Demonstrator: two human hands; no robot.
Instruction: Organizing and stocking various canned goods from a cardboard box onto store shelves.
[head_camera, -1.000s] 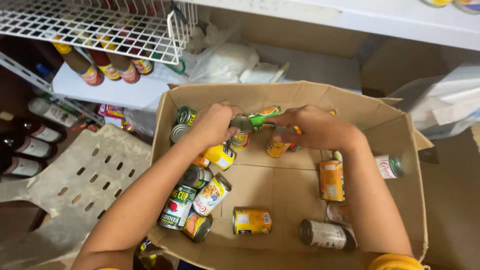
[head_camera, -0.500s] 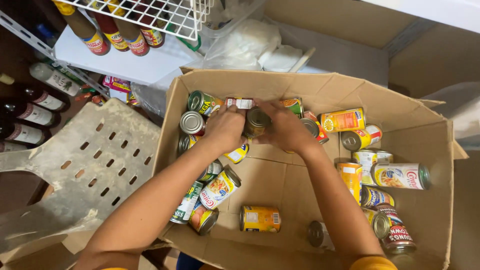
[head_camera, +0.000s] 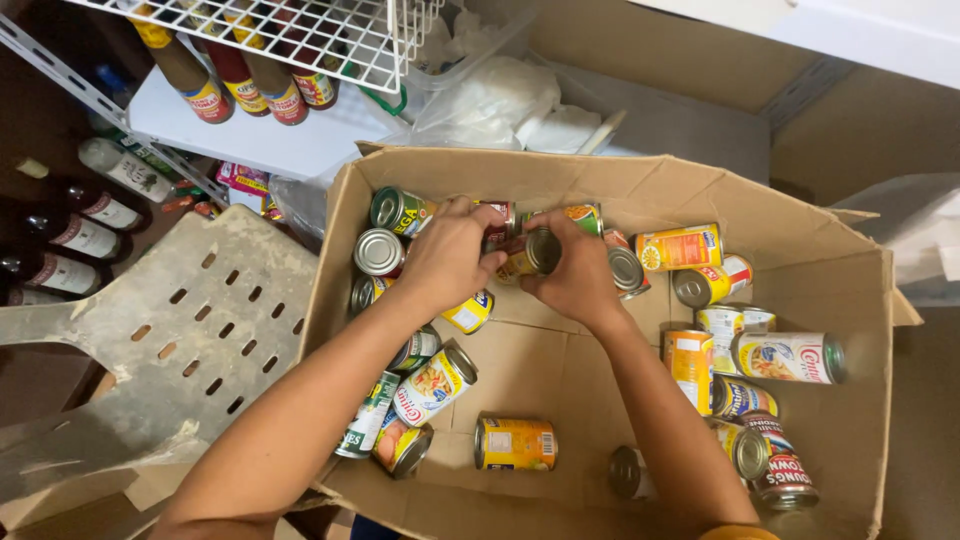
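Both my hands reach into an open cardboard box (head_camera: 800, 210) that holds several tin cans lying on their sides. My left hand (head_camera: 450, 250) and my right hand (head_camera: 577, 270) meet near the box's far wall, and both grip one small yellow-labelled can (head_camera: 530, 254) with its metal end facing up. More cans lie around them: a green-labelled can (head_camera: 400, 212) and a silver-topped can (head_camera: 379, 251) to the left, an orange can (head_camera: 680, 246) to the right, and a yellow can (head_camera: 514, 444) alone near the front.
A dirty perforated plastic panel (head_camera: 170, 330) lies left of the box. Dark glass bottles (head_camera: 70, 235) stand at the far left. A white wire shelf (head_camera: 290, 35) with sauce bottles (head_camera: 240, 85) hangs overhead. Plastic bags (head_camera: 500, 100) sit behind the box.
The view shifted and more of the box's right side shows. My hands came together by the far wall and now both hold one small can.
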